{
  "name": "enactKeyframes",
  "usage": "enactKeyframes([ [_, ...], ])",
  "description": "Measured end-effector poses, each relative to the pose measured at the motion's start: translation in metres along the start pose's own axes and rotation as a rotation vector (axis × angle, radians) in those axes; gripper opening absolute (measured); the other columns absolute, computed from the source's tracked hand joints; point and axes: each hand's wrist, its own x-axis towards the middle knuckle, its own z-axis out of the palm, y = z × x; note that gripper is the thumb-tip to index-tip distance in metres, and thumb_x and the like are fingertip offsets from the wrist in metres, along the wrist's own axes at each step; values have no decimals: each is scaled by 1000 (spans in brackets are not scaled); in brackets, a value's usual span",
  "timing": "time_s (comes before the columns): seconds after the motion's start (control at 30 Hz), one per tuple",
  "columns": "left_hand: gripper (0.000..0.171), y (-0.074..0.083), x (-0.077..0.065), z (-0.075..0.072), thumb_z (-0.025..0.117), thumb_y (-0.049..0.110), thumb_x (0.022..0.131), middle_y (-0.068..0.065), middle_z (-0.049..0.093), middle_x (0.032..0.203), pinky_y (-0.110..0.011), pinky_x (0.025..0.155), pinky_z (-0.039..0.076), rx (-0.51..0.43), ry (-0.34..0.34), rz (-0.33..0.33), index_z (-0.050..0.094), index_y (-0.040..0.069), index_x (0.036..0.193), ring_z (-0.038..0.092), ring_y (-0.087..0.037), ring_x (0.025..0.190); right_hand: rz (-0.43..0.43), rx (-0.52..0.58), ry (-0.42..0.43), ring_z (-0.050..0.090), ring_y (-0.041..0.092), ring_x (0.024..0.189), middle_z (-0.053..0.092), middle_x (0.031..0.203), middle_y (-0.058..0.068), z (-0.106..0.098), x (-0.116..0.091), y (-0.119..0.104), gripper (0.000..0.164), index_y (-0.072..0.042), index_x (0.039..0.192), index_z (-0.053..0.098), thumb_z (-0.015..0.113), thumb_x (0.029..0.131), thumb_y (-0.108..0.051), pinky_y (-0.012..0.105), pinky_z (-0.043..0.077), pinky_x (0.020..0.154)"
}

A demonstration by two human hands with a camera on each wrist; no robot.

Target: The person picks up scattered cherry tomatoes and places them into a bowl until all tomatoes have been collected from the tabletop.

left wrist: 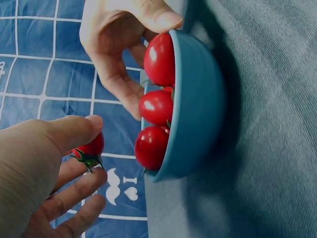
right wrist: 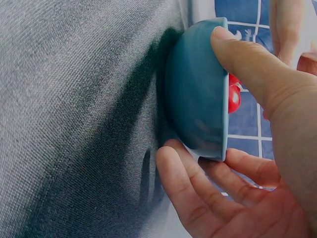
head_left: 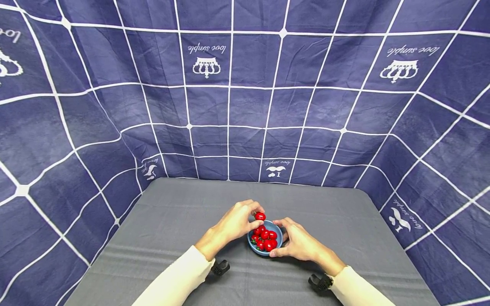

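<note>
In the head view, my left hand (head_left: 238, 220) pinches a red cherry tomato (head_left: 260, 216) over the far-left edge of a blue bowl (left wrist: 200, 106). The left wrist view shows the held tomato's green calyx (left wrist: 89, 159) hanging below the thumb. Several more cherry tomatoes (head_left: 265, 234) lie heaped inside the bowl, some with green stems. My right hand (head_left: 300, 243) grips the bowl from its right side. Its thumb (right wrist: 247, 54) lies along the rim, while the fingers (right wrist: 183, 183) curve around the opposite side; where each finger touches is partly hidden.
A grey cloth (head_left: 183, 212) covers the tabletop under the bowl. Blue curtain fabric with a white grid (head_left: 249, 106) stands behind and on both sides. Black straps (head_left: 220, 267) sit at both wrists, below cream sleeves (head_left: 178, 280).
</note>
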Motion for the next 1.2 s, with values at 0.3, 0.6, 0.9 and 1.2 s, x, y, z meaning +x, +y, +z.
enactKeyframes([
  [0.3, 24, 9, 6, 9, 95, 20, 99, 1, 83, 114, -37, 95, 70, 12, -28, 10, 84, 17, 120, 84, -18, 104, -9, -43, 10, 76, 11, 88, 70, 136, 17, 1, 0, 1, 98, 4, 156, 62, 110, 81, -37, 22, 63, 76],
  [0.6, 24, 13, 9, 11, 95, 22, 100, 1, 83, 114, -36, 96, 70, 31, -33, 23, 84, 18, 121, 84, -16, 105, -5, -31, 7, 73, 6, 87, 70, 135, 16, 1, -1, 1, 98, 6, 155, 61, 109, 81, -36, 23, 64, 76],
  [0.9, 41, 13, 9, 10, 93, 30, 103, -2, 81, 132, -44, 109, 67, 18, -75, -12, 81, 18, 140, 81, -24, 122, -5, -62, 1, 73, 4, 89, 69, 137, 16, 0, -1, -2, 99, 6, 157, 60, 109, 82, -38, 24, 63, 80],
  [1.2, 39, 10, 7, 9, 90, 32, 105, -1, 81, 135, -46, 113, 66, 15, -60, -20, 81, 19, 141, 80, -24, 129, -6, -88, 10, 71, 4, 88, 70, 131, 14, 0, -2, -2, 99, 5, 156, 62, 109, 82, -40, 24, 62, 81],
])
